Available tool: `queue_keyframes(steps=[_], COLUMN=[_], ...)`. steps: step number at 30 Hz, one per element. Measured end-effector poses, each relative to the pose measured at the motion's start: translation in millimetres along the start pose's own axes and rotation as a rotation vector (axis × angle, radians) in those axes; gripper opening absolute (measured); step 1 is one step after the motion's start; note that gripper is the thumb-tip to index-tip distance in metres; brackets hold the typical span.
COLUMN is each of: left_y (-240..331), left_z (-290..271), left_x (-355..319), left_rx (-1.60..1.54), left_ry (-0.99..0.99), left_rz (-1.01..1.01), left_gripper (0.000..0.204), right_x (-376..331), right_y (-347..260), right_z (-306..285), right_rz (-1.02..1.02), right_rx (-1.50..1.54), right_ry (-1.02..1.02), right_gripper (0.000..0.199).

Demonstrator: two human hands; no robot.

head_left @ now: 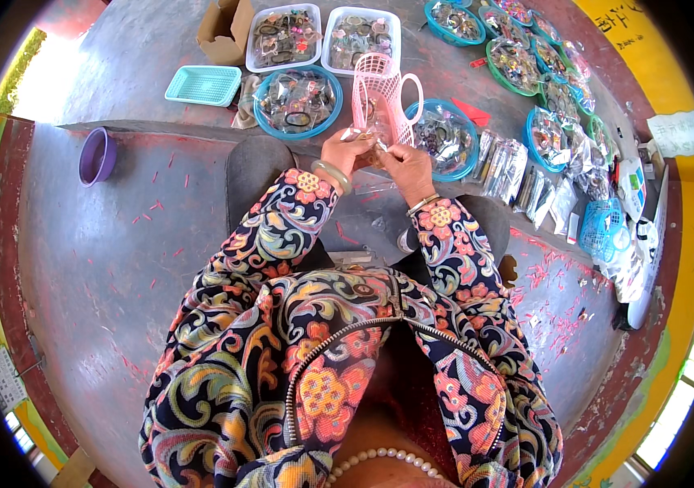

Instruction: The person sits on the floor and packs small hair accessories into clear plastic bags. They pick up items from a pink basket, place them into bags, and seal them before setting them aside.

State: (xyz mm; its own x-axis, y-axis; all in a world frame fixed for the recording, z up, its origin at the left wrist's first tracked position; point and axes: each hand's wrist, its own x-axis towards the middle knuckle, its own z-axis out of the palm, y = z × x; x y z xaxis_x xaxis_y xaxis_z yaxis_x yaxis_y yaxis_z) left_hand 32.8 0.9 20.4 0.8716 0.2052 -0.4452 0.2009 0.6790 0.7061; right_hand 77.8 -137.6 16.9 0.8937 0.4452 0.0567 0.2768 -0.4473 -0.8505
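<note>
My left hand (345,152) and my right hand (409,169) are close together in front of me, just above the ledge's near edge. Both are closed, fingers pinching a small clear plastic bag (378,130) between them. What is inside the bag is too small to make out. Right behind it stands a pink openwork plastic basket (369,68) with a looped handle. A blue round basket (257,106) of bagged small items is to the left of my hands. Another blue basket (470,163) with similar packets sits to their right.
Beyond are two white trays (251,58) of packets, a turquoise basket (203,86) and a cardboard box (225,31). Several filled baskets (513,67) and rows of clear packets (500,167) lie to the right. A purple bowl (98,156) stands at left; red scraps litter the floor.
</note>
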Motion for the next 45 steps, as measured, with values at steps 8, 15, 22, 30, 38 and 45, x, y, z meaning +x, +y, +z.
queue_keyframes(steps=[8,15,22,30,38,45], left_y=[2,-1,-5,-6,-7,-1], left_z=[-8,-6,-7,-7,-6,0], left_x=[3,1,3,5,4,-3], left_rx=[-0.101,-0.028,0.01,-0.016,-0.042,0.078], left_ry=[-0.072,-0.094,-0.157,-0.246,-0.219,-0.09], left_rz=[-0.103,-0.093,-0.06,-0.049,-0.093,-0.13], left_gripper=[0.017,0.022,0.027,0.037,0.027,0.019], right_x=[3,2,0,0,0,0], right_y=[8,9,10,7,7,-6], right_z=[-3,-9,-4,-4,-4,-5], right_rz=[0.233,0.477,0.466,0.47,0.407,0.421], right_rx=[0.157,0.762,0.851,0.845,0.792,0.797], right_ry=[-0.179,-0.299,-0.198,-0.129,-0.136,-0.175], right_gripper=[0.021,0.016,0.015,0.011,0.012,0.014])
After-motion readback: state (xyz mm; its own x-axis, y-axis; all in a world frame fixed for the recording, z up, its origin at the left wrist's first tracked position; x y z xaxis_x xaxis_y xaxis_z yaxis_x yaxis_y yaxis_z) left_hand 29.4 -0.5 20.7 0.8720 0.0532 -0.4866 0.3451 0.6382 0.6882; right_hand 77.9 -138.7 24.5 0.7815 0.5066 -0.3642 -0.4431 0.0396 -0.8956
